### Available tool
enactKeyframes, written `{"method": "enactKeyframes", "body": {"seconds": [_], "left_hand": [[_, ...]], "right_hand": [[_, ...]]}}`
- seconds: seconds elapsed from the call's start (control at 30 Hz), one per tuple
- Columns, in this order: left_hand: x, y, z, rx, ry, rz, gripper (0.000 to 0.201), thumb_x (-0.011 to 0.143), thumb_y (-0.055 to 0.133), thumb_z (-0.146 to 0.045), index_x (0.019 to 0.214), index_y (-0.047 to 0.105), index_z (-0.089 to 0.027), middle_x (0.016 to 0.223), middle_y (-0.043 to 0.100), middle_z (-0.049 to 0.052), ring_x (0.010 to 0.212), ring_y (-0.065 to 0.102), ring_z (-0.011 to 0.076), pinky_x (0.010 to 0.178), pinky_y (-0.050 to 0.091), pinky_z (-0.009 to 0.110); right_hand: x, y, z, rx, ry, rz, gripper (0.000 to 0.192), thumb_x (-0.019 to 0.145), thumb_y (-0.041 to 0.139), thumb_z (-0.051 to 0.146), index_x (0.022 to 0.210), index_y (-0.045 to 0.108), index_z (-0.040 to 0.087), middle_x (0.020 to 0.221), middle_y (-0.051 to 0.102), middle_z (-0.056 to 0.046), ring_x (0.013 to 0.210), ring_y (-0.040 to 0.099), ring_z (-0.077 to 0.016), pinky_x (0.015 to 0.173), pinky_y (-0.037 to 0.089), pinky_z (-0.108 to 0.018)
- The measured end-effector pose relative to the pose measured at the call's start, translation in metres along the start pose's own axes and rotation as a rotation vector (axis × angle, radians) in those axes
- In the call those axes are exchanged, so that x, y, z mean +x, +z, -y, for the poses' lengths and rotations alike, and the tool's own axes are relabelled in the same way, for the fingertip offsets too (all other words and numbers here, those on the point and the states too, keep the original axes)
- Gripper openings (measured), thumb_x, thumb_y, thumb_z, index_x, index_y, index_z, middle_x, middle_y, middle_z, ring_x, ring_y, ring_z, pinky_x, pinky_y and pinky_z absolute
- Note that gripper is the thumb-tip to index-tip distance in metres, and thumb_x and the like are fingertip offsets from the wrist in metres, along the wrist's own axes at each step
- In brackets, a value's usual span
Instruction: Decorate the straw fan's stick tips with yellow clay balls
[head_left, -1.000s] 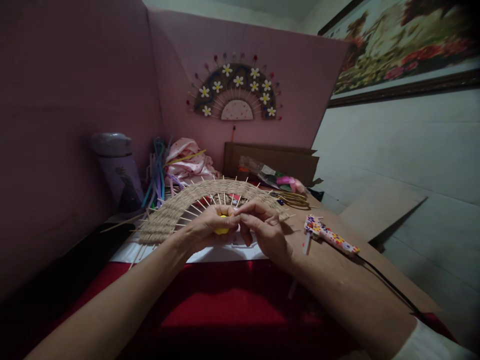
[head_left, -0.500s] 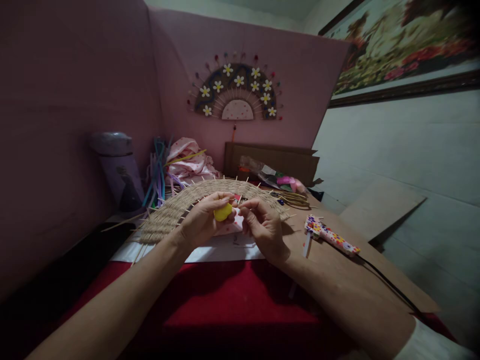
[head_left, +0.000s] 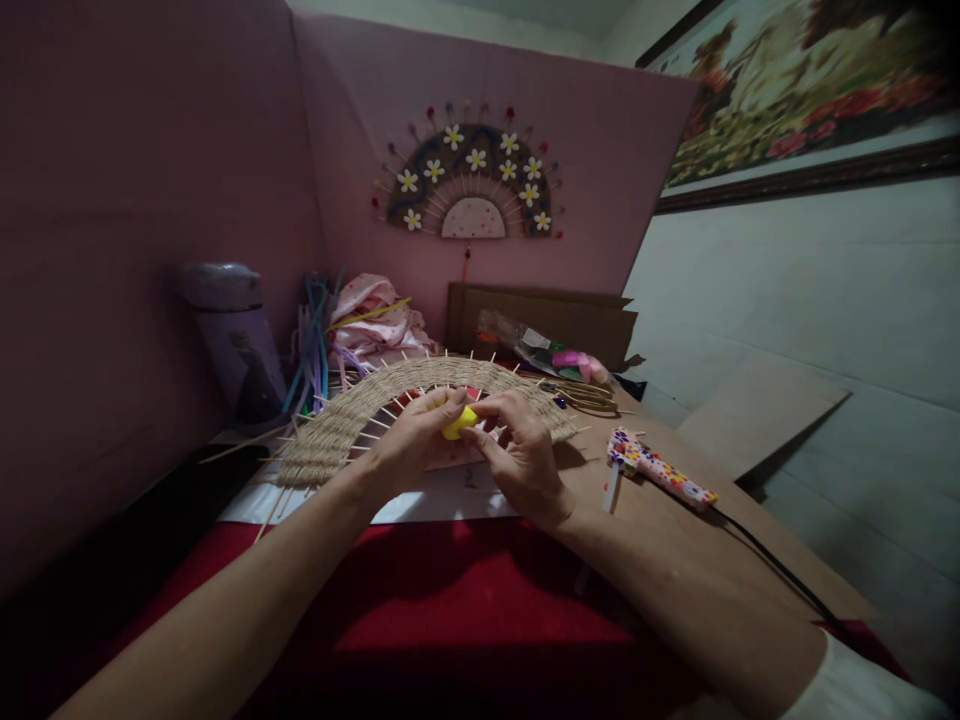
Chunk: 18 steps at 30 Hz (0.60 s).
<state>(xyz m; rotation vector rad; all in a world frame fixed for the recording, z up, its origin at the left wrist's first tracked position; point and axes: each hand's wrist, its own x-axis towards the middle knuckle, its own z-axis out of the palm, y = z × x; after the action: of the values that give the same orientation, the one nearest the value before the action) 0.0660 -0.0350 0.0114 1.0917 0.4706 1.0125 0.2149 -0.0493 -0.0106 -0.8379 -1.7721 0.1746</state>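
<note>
Between my two hands is a small bright yellow lump (head_left: pixel 459 424) with a smooth surface, perhaps modelling clay. My left hand (head_left: pixel 412 445) is closed round its left side, the thumb lying over the top. At the lump's right edge, the bent thumb and index finger of my right hand (head_left: pixel 521 460) pinch it. Behind and below the hands lies a woven, arch-shaped fan (head_left: pixel 330 435) of tan cord, with thin sticks poking out of its rim. Its pink spotted centre is partly hidden by my hands.
On the right, a flower-patterned glue gun (head_left: pixel 660 468) rests on brown board, its cable running toward me. Scissors (head_left: pixel 589 397) and a plastic bag (head_left: pixel 517 330) lie behind. A purple tumbler (head_left: pixel 240 345) stands left, beside pipe cleaners (head_left: pixel 315 340) and pink cloth (head_left: pixel 379 320). A decorated fan (head_left: pixel 480 160) hangs ahead.
My right hand has moved left and up onto the yellow lump, which it was apart from before. The lump has shifted slightly to the right with my left hand.
</note>
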Motion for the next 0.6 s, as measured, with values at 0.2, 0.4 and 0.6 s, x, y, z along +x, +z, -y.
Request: {"method": "enactKeyframes", "body": {"seconds": [0.2, 0.4, 0.6], "left_hand": [[0.0031, -0.0042, -0.0001, 0.166, 0.047, -0.035, 0.024, 0.069, 0.074, -0.028, 0.079, 0.059, -0.011, 0.063, 0.06, 0.001, 0.046, 0.052, 0.0064, 0.043, 0.038, 0.017], [0.0038, -0.0026, -0.0004, 0.156, 0.092, -0.088, 0.022, 0.065, 0.075, -0.022, 0.077, 0.06, -0.012, 0.061, 0.06, -0.001, 0.045, 0.051, 0.0065, 0.044, 0.04, 0.019], [0.0033, -0.0036, 0.0002, 0.14, 0.114, -0.069, 0.027, 0.064, 0.078, -0.026, 0.079, 0.06, -0.012, 0.064, 0.061, 0.0, 0.047, 0.053, 0.0075, 0.043, 0.042, 0.019]], "right_hand": [[-0.0003, -0.0003, -0.0028, 0.013, 0.009, -0.007, 0.005, 0.083, 0.061, 0.021, 0.088, 0.06, 0.023, 0.083, 0.056, -0.002, 0.074, 0.053, -0.0154, 0.062, 0.044, -0.027], [0.0004, 0.0014, -0.0059, 0.043, 0.034, -0.011, 0.007, 0.083, 0.062, 0.026, 0.088, 0.06, 0.021, 0.082, 0.058, -0.002, 0.072, 0.054, -0.0149, 0.062, 0.043, -0.027], [0.002, -0.0006, -0.0101, 0.054, 0.034, -0.006, 0.014, 0.082, 0.065, 0.033, 0.088, 0.062, 0.02, 0.08, 0.059, -0.002, 0.07, 0.054, -0.0142, 0.062, 0.043, -0.027]]}}
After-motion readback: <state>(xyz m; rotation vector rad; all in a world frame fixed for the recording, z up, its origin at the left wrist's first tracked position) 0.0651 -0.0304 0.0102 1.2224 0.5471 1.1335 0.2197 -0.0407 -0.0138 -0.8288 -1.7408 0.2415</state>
